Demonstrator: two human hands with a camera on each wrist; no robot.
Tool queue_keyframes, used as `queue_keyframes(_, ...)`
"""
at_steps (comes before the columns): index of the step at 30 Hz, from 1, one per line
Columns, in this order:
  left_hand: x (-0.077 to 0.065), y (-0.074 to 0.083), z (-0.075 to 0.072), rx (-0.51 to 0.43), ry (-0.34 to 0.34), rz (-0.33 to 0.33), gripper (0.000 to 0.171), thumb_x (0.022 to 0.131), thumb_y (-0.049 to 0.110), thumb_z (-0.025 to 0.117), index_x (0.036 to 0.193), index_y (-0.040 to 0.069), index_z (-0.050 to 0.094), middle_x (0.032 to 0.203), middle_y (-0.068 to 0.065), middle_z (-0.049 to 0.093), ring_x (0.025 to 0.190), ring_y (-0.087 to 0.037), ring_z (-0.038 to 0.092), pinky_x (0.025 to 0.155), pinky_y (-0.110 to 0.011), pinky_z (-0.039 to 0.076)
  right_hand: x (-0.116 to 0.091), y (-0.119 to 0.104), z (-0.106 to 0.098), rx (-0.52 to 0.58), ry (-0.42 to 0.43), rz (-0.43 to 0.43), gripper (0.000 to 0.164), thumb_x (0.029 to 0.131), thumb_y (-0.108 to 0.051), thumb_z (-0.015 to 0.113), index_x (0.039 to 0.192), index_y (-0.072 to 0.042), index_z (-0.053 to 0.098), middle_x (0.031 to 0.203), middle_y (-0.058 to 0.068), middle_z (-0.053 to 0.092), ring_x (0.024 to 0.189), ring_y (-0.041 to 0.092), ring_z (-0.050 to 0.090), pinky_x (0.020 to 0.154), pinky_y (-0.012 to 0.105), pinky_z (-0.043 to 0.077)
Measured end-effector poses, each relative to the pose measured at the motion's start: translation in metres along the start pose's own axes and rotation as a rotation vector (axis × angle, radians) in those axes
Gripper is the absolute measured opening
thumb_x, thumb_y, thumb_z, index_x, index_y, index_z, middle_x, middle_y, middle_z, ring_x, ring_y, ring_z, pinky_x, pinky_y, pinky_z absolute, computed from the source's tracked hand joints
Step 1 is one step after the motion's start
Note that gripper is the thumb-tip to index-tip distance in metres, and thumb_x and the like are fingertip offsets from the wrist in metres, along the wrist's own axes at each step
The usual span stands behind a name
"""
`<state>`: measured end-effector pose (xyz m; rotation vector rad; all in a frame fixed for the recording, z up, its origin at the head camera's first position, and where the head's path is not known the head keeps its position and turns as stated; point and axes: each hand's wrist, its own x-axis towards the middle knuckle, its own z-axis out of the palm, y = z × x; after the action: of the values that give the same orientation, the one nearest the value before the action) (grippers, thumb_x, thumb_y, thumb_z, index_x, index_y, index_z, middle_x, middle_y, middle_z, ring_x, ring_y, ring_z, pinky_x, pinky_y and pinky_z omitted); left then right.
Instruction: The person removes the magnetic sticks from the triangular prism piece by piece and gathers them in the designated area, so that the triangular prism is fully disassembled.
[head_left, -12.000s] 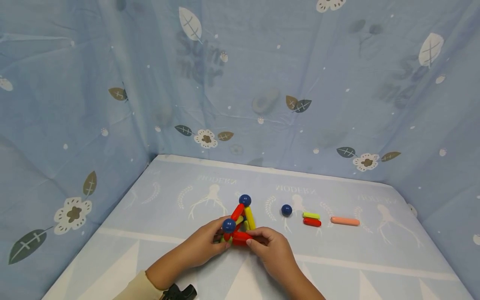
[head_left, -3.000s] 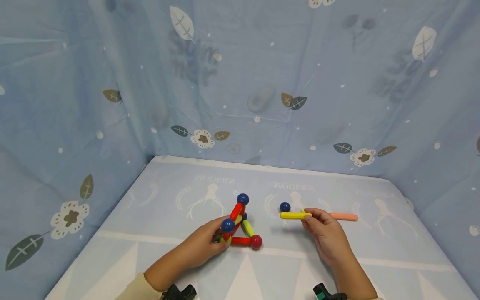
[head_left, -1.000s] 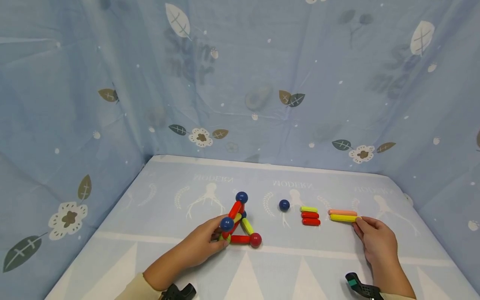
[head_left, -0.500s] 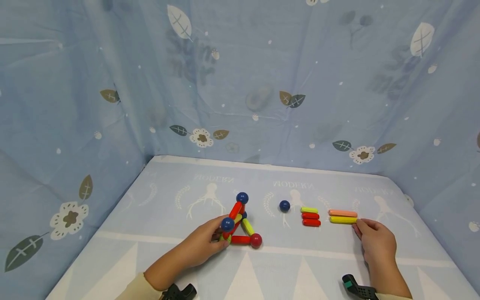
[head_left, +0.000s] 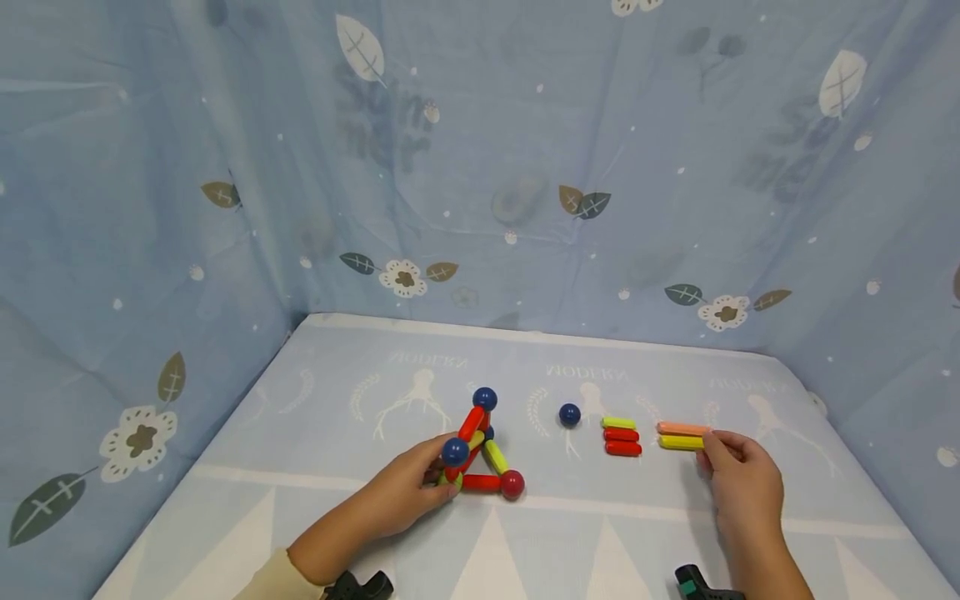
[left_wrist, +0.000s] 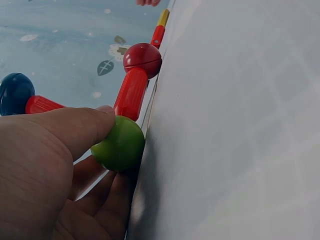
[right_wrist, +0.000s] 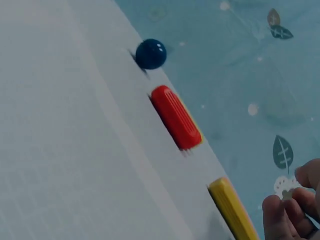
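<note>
My left hand (head_left: 408,487) grips the near-left corner of a magnetic ball-and-stick frame. In the left wrist view its thumb presses the green ball (left_wrist: 122,142), with fingers behind. A red stick (head_left: 482,483) joins that corner to a red ball (head_left: 512,484); blue balls (head_left: 455,452) sit higher up, and a lime stick (head_left: 495,455) runs behind. My right hand (head_left: 750,479) hovers at the right ends of a yellow stick (head_left: 675,442) and an orange stick (head_left: 678,428) lying side by side. The right wrist view shows its fingers (right_wrist: 276,215) loosely curled, holding nothing, apart from the yellow stick.
Between the frame and the long sticks lie a loose blue ball (head_left: 570,415), a short lime stick (head_left: 618,423) and two red sticks (head_left: 622,448) in a row. A patterned cloth (head_left: 480,167) hangs along the table's back and sides.
The yellow stick, earlier on the frame, now lies beside the orange one; the right hand has released it and lifted slightly. A second red stick has joined the row. The left hand keeps its grip.
</note>
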<state>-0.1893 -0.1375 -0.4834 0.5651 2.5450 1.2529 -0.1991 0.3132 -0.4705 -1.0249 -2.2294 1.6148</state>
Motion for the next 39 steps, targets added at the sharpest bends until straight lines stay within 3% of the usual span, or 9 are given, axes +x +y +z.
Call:
queue_keyframes(7, 0.000, 0.000, 0.001, -0.010, 0.000, 0.004, 0.068, 0.095, 0.021, 0.079, 0.153, 0.034, 0.047, 0.146, 0.002, 0.060, 0.126, -0.019, 0.064, 0.106, -0.046, 0.055, -0.051, -0.022, 0.027, -0.135, -0.138, -0.262, 0.045, 0.104, -0.045, 0.063, 0.134, -0.011, 0.065, 0.127, 0.009, 0.068, 0.092, 0.011, 0.071, 0.073, 0.011, 0.056)
queue_keyframes(12, 0.000, 0.001, 0.001, -0.005, 0.003, -0.008, 0.069, 0.094, 0.022, 0.081, 0.152, 0.035, 0.048, 0.144, 0.003, 0.061, 0.125, -0.019, 0.065, 0.105, -0.049, 0.055, -0.082, -0.034, 0.046, -0.189, -0.319, -0.329, 0.032, 0.102, -0.032, 0.070, 0.127, -0.012, 0.069, 0.118, 0.008, 0.074, 0.092, 0.017, 0.072, 0.076, 0.021, 0.059)
queue_keyframes(20, 0.000, 0.002, 0.000, -0.010, 0.004, -0.028, 0.069, 0.093, 0.021, 0.081, 0.152, 0.035, 0.049, 0.144, 0.003, 0.061, 0.127, -0.021, 0.064, 0.107, -0.051, 0.054, -0.121, -0.035, 0.087, -0.288, -0.498, -0.445, 0.017, 0.094, -0.020, 0.079, 0.110, -0.016, 0.074, 0.099, -0.001, 0.071, 0.084, 0.015, 0.065, 0.067, 0.025, 0.057)
queue_keyframes(26, 0.000, 0.001, 0.001, -0.011, 0.003, -0.018, 0.069, 0.093, 0.021, 0.081, 0.153, 0.034, 0.048, 0.146, 0.002, 0.060, 0.129, -0.022, 0.063, 0.107, -0.050, 0.053, -0.133, -0.033, 0.109, -0.390, -0.635, -0.485, 0.025, 0.090, -0.023, 0.083, 0.113, -0.017, 0.073, 0.102, -0.003, 0.069, 0.089, 0.013, 0.067, 0.073, 0.029, 0.062)
queue_keyframes(32, 0.000, 0.001, 0.002, -0.017, 0.006, -0.001, 0.071, 0.093, 0.020, 0.081, 0.154, 0.034, 0.047, 0.147, 0.001, 0.060, 0.127, -0.020, 0.065, 0.106, -0.047, 0.055, -0.134, -0.031, 0.129, -0.533, -0.716, -0.500, 0.045, 0.086, -0.032, 0.087, 0.125, -0.018, 0.069, 0.114, -0.004, 0.069, 0.099, 0.016, 0.062, 0.086, 0.039, 0.062)
queue_keyframes(39, 0.000, 0.001, 0.000, -0.010, 0.008, 0.007, 0.070, 0.094, 0.019, 0.080, 0.154, 0.034, 0.047, 0.147, 0.002, 0.059, 0.126, -0.019, 0.065, 0.106, -0.047, 0.055, -0.133, -0.025, 0.140, -0.547, -0.766, -0.544, 0.051, 0.084, -0.028, 0.089, 0.129, -0.017, 0.067, 0.105, -0.003, 0.066, 0.092, 0.019, 0.058, 0.080, 0.035, 0.059)
